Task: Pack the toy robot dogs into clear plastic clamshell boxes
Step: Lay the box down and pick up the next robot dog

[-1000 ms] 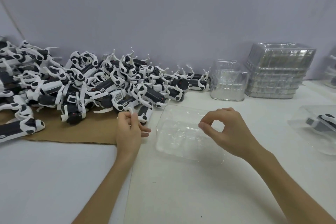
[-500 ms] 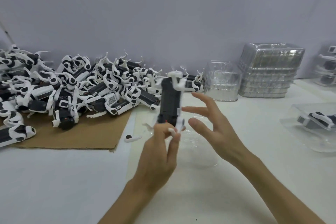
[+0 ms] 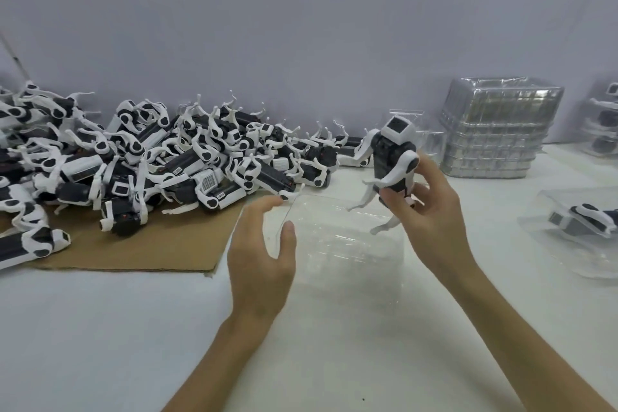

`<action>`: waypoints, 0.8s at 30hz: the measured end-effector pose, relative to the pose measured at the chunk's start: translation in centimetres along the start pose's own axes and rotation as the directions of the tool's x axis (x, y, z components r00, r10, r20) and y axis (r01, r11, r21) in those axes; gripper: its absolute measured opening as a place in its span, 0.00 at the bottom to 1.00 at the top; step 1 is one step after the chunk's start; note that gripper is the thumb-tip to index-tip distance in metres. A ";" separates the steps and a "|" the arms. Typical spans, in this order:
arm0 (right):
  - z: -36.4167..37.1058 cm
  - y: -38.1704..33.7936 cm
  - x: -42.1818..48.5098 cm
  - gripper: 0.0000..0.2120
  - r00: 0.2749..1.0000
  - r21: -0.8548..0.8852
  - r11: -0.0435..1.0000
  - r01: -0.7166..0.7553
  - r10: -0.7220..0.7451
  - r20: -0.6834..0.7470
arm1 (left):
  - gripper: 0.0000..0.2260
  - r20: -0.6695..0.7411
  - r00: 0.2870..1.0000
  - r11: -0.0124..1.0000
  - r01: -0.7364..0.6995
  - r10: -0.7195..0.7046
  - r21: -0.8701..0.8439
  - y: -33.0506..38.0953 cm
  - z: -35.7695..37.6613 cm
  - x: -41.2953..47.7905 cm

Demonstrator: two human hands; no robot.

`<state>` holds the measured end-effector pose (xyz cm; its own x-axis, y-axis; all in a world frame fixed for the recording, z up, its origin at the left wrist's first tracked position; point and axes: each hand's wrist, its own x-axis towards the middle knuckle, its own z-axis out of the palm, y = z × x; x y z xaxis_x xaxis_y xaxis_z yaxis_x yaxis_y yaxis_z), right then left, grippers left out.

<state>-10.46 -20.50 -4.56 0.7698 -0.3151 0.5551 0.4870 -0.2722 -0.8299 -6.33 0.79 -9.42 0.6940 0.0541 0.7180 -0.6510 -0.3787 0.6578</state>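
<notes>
Right hand (image 3: 431,211) grips a toy robot dog (image 3: 394,157) upright over the clamshell box (image 3: 341,244) mid-tabletop. Left hand (image 3: 261,251), fingers loosely spread, is at its left edge. Labels on the piled dogs (image 3: 207,182) are unreadable.

Both forearms (image 3: 521,338) are bare, left hand (image 3: 259,257) and right hand (image 3: 431,221) likewise (slim fingers (image 3: 432,174)).

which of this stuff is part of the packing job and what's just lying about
In the job:
- dog held in right hand
- clear box by left hand
- dog pile
- box stack

Lying about:
- cardboard under the pile
- packed box
</notes>
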 end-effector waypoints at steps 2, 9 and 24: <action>-0.1 0.0 -0.1 0.22 0.999 -0.035 0.999 0.013 -0.014 -0.037 | 0.12 0.148 0.972 0.980 0.193 -0.185 -0.042 -0.8 -0.2 0.3; 0.9 1.0 -0.9 0.18 0.999 -0.157 0.986 -0.048 0.050 0.007 | 0.08 0.368 0.850 0.891 0.441 -0.376 -0.109 -1.1 0.4 -0.2; 0.1 1.9 -0.7 0.16 0.971 -0.473 0.880 -0.047 0.151 0.186 | 0.11 0.358 0.861 0.927 0.375 -0.361 0.032 -1.4 0.5 -0.4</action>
<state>-10.00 -20.76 -6.53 0.8978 -0.1780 0.4028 0.1975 -0.6547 -0.7296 -5.53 0.87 -10.74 0.9426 -0.1476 0.2995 -0.3332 -0.3600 0.8714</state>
